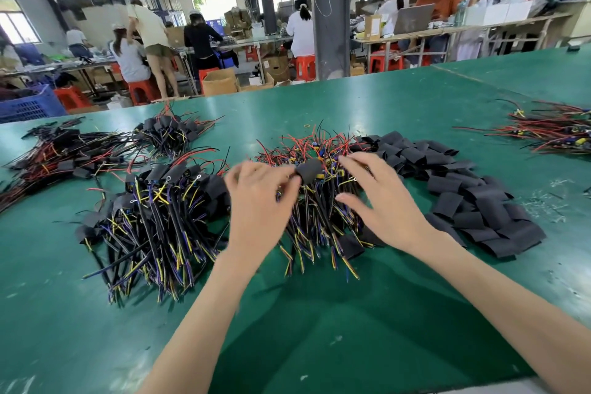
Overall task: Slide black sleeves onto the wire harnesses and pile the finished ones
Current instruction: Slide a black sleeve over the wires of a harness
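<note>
Green tabletop (319,323) up front, two bare arms reaching in. The left hand (259,198) has its fingers curled and seems to be pinching one black sleeve (308,171) just above the middle pile of harnesses (319,221), though it's a bit motion-blurred. The right hand (380,201) is spread, fingers straight and apart, holding nothing, over the right side of that same pile.

Just left of the middle pile sits a heap of sleeved harnesses (153,211). Just right of it is a heap of loose sleeves (479,201). Behind it to the left are more sleeved bundles (64,153), and well off to its right is a bunch of red and black wires (556,131).

Way past the pile, people sit on red stools (305,65) at benches, with a blue crate (28,105) far left. A cardboard box (372,27) carries a label that's too small to read.
</note>
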Action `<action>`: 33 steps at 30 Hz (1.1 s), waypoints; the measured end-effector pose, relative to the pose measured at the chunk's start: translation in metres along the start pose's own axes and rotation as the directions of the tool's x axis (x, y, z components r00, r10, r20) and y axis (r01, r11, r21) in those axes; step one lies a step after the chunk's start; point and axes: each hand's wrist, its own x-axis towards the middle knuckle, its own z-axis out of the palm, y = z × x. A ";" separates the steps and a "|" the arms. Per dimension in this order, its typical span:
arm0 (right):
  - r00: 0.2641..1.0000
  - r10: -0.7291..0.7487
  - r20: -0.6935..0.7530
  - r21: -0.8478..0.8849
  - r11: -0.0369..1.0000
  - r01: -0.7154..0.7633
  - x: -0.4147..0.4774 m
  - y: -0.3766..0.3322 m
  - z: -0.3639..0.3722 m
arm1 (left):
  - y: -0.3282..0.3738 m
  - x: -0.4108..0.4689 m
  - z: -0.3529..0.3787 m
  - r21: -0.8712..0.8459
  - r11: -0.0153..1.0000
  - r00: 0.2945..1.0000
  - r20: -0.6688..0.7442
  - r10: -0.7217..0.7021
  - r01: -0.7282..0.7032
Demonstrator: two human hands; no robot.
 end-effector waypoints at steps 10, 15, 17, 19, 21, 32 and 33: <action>0.940 0.334 0.065 -0.226 0.923 -0.312 0.000 0.028 0.004 | -0.108 0.035 -0.071 0.461 0.721 0.854 -0.220 -0.472 0.517; 0.896 0.435 0.086 -0.313 0.866 -0.390 -0.001 0.033 0.004 | -0.128 0.022 -0.073 0.490 0.632 0.765 -0.121 -0.633 0.601; 0.875 0.475 0.091 -0.322 0.846 -0.426 0.000 0.036 0.002 | -0.128 0.020 -0.073 0.447 0.652 0.763 -0.117 -0.636 0.613; 0.853 0.512 0.101 -0.309 0.831 -0.463 0.000 0.038 0.000 | -0.127 0.020 -0.073 0.413 0.664 0.759 -0.114 -0.641 0.623; 0.835 0.535 0.130 -0.303 0.823 -0.481 0.000 0.040 -0.002 | -0.124 0.022 -0.073 0.385 0.661 0.746 -0.124 -0.655 0.644; 0.736 0.547 0.399 -0.321 0.835 -0.447 -0.003 0.043 0.004 | -0.045 0.058 0.010 0.191 0.901 0.894 0.157 -0.421 0.391; 0.726 0.543 0.422 -0.309 0.839 -0.448 -0.003 0.044 0.005 | -0.039 0.062 0.025 0.158 0.906 0.879 0.225 -0.419 0.392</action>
